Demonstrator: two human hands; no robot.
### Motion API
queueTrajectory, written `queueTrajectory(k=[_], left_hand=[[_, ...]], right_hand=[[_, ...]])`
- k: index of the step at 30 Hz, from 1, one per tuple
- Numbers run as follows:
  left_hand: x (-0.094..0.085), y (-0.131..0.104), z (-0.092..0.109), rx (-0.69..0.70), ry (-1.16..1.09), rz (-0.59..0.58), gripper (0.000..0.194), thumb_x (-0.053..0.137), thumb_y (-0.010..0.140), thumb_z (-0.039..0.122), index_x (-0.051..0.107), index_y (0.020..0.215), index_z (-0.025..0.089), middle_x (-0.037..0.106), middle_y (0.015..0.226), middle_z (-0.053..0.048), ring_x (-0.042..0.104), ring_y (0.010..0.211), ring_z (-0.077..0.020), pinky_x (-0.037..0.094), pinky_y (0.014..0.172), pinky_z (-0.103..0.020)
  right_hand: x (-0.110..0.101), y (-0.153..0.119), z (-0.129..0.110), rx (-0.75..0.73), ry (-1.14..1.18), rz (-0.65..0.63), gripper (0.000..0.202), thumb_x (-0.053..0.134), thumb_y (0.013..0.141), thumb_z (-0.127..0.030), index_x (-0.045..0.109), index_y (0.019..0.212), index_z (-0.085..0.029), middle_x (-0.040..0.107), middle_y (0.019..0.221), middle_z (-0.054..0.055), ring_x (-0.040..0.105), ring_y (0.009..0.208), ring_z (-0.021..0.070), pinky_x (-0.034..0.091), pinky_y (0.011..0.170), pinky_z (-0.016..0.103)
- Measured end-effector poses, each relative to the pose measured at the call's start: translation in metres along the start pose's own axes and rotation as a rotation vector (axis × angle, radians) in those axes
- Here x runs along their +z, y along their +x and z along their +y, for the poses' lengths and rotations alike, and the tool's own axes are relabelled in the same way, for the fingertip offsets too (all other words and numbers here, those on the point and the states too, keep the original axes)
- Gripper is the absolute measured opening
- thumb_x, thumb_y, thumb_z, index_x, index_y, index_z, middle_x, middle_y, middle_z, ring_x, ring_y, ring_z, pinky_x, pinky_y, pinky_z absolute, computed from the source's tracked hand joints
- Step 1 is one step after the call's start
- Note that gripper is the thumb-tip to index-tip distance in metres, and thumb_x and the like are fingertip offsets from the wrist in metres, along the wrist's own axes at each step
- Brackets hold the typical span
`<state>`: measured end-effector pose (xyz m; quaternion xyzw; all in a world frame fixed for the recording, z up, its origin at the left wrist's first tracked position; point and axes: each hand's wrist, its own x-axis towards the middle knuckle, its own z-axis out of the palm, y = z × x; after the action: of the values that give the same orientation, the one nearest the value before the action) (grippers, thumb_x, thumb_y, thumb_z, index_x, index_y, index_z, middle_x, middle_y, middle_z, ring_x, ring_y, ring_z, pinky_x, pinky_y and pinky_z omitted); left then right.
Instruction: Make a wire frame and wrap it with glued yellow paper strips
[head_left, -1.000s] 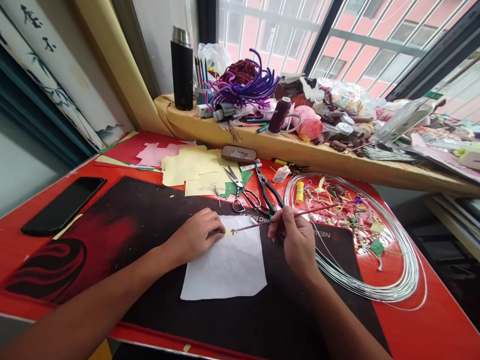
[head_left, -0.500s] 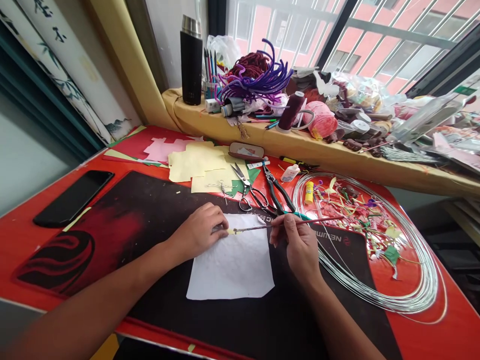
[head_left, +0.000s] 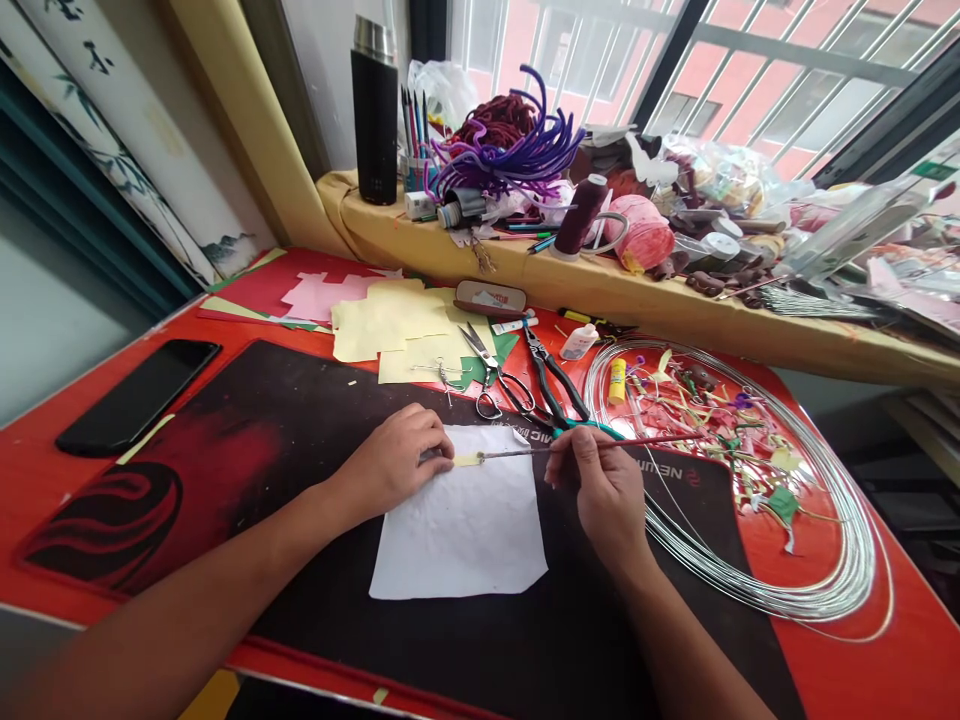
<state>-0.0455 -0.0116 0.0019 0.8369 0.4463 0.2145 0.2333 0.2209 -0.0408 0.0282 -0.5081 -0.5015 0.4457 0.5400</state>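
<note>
My left hand (head_left: 411, 452) rests over the upper left of a white paper sheet (head_left: 461, 540), fingers closed on a small pale yellow strip (head_left: 468, 460). Part of the strip is hidden under the fingertips. My right hand (head_left: 596, 470) pinches a thin rod (head_left: 517, 453), greyish towards its left tip and dark red (head_left: 664, 440) at the other end. That left tip meets the right end of the yellow strip, above the white sheet; how they join is too small to make out. Scissors (head_left: 495, 375) and pliers (head_left: 555, 380) lie just beyond my hands.
A black mat (head_left: 315, 610) covers much of the red table (head_left: 900, 650). A wire coil (head_left: 840, 595) surrounds coloured scraps on the right. Yellow papers (head_left: 394, 325), a glue bottle (head_left: 579, 342) and a glue stick (head_left: 617, 381) lie farther back. A phone (head_left: 139, 397) is at left.
The rod and my right hand have shifted slightly right. More of the yellow strip shows between my left fingertips and the rod's tip. My left hand stays nearly in place.
</note>
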Motion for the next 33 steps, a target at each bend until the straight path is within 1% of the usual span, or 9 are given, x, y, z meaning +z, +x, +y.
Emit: queueTrajectory(k=[2,4,9,11,15,19,22,27,33], left_hand=[[0.000,0.000,-0.001,0.001,-0.003,0.000,0.007,0.069,0.093,0.021,0.072,0.086,0.021,0.066,0.091,-0.003,0.055,0.094,-0.0223,0.047,0.085,-0.038],[0.001,-0.001,-0.002,0.005,-0.010,0.006,0.007,0.069,0.093,0.021,0.072,0.087,0.022,0.066,0.091,-0.003,0.055,0.095,-0.0223,0.047,0.085,-0.038],[0.001,-0.001,-0.004,0.015,-0.016,0.010,0.008,0.067,0.094,0.022,0.073,0.088,0.022,0.066,0.092,-0.003,0.056,0.095,-0.0228,0.048,0.085,-0.038],[0.001,-0.001,-0.004,0.019,-0.014,0.010,0.008,0.067,0.094,0.022,0.073,0.088,0.022,0.066,0.092,-0.003,0.056,0.095,-0.0226,0.048,0.085,-0.038],[0.002,-0.001,-0.005,0.027,-0.010,0.021,0.009,0.066,0.094,0.022,0.073,0.087,0.022,0.067,0.092,-0.003,0.057,0.094,-0.0225,0.048,0.084,-0.038],[0.002,-0.001,-0.005,0.024,-0.008,0.026,0.010,0.066,0.094,0.022,0.072,0.087,0.023,0.067,0.092,-0.003,0.057,0.094,-0.0226,0.048,0.084,-0.038],[0.002,-0.001,-0.005,0.017,-0.007,0.013,0.009,0.067,0.094,0.022,0.073,0.088,0.022,0.067,0.092,-0.003,0.057,0.095,-0.0227,0.048,0.086,-0.038],[0.001,-0.001,-0.004,0.019,-0.009,0.013,0.010,0.065,0.095,0.023,0.073,0.088,0.022,0.067,0.093,-0.004,0.056,0.095,-0.0226,0.048,0.085,-0.038],[0.001,-0.001,-0.005,0.029,-0.009,0.022,0.011,0.065,0.095,0.023,0.072,0.087,0.022,0.067,0.092,-0.004,0.056,0.094,-0.0225,0.048,0.083,-0.038]], right_hand=[[-0.002,0.001,-0.002,0.009,0.044,0.038,0.043,0.066,0.095,-0.059,0.069,0.079,-0.019,0.064,0.059,0.001,0.059,0.051,0.0148,0.047,0.050,0.026],[-0.002,0.000,-0.002,0.015,0.074,0.034,0.042,0.066,0.095,-0.058,0.069,0.080,-0.019,0.065,0.058,0.001,0.059,0.050,0.0152,0.047,0.049,0.027],[0.009,-0.004,0.001,0.002,0.003,-0.098,0.044,0.060,0.099,-0.058,0.072,0.083,-0.019,0.068,0.063,0.003,0.061,0.054,0.0160,0.049,0.052,0.028],[0.010,-0.005,0.003,-0.007,-0.044,-0.123,0.045,0.059,0.100,-0.058,0.072,0.082,-0.019,0.067,0.063,0.003,0.062,0.055,0.0161,0.049,0.052,0.028],[0.003,-0.003,0.006,-0.017,-0.082,-0.068,0.044,0.060,0.099,-0.058,0.071,0.081,-0.020,0.066,0.063,0.002,0.062,0.056,0.0164,0.050,0.054,0.028],[-0.001,-0.002,0.002,-0.001,-0.007,0.009,0.043,0.065,0.096,-0.059,0.070,0.081,-0.020,0.065,0.062,0.002,0.062,0.055,0.0168,0.050,0.054,0.029],[0.001,-0.004,0.000,-0.002,0.024,-0.006,0.042,0.063,0.098,-0.058,0.070,0.081,-0.020,0.065,0.061,0.002,0.061,0.055,0.0169,0.051,0.054,0.029],[0.004,-0.005,0.002,-0.009,-0.084,-0.083,0.044,0.060,0.099,-0.058,0.073,0.082,-0.020,0.068,0.064,0.003,0.062,0.057,0.0171,0.050,0.055,0.029],[-0.002,-0.001,-0.002,-0.006,-0.054,0.024,0.044,0.065,0.095,-0.061,0.071,0.079,-0.020,0.066,0.061,0.002,0.062,0.055,0.0174,0.052,0.055,0.030]])
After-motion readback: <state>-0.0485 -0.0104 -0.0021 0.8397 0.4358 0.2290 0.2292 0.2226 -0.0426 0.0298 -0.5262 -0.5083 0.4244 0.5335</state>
